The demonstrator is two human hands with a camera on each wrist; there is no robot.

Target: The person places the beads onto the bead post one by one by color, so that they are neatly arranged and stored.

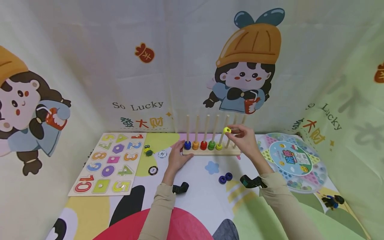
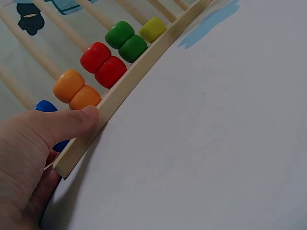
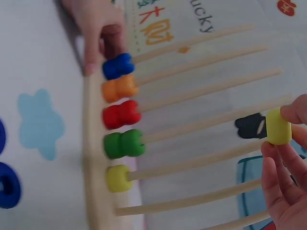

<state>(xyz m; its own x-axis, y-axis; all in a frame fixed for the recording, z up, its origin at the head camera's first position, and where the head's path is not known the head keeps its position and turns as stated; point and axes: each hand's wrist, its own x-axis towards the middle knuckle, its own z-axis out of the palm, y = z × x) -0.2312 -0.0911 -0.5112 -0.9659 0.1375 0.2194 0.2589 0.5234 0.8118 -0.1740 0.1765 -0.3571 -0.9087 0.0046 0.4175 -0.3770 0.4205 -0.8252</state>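
A wooden peg rack [image 1: 198, 152] stands at the back of the table with a row of upright pegs. Its left end is held by my left hand [image 1: 177, 159], the thumb lying along the front of the base. From the left, the pegs carry two blue beads [image 1: 187, 145], two orange beads [image 2: 76, 90], two red beads [image 2: 103, 64], two green beads [image 2: 126, 41] and one yellow bead [image 1: 219, 146]. High at the fifth peg, my right hand [image 1: 246, 140] pinches another yellow bead [image 3: 278, 126] between thumb and fingers. Whether the peg tip is inside it, I cannot tell.
Two dark blue beads [image 1: 225, 178] lie in front of the rack. At left are a number puzzle board [image 1: 111, 164], two round chips [image 1: 153, 170] and a small yellow-green toy [image 1: 148, 150]. A round game board [image 1: 292, 160] and a small figure [image 1: 332, 201] lie at right.
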